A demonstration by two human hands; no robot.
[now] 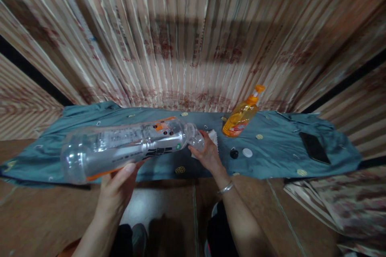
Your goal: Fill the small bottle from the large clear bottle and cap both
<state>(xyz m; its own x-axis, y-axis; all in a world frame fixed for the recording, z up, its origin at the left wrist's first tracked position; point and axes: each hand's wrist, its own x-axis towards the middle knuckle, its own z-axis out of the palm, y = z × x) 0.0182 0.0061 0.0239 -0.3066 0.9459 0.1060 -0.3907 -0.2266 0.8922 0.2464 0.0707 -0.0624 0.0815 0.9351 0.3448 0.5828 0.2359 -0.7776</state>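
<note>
My left hand (120, 178) is closed around a large clear plastic bottle (126, 146) with a silver and orange label. The bottle lies nearly level in the air, its neck pointing right. At that neck is a small clear bottle (197, 139), gripped by my right hand (209, 154); the two mouths meet or overlap, and I cannot tell exactly how they join. Crumpled white tissue (213, 137) shows on the cloth just behind my right hand. Right of that hand lie a black cap (234, 153) and a white cap (247, 152).
An orange pump bottle (241, 118) stands behind the caps. A dark phone (314, 147) lies at the right of the green cloth-covered table (280, 160). Striped curtains (181, 48) hang right behind the table, and dark poles (33, 70) run at both sides.
</note>
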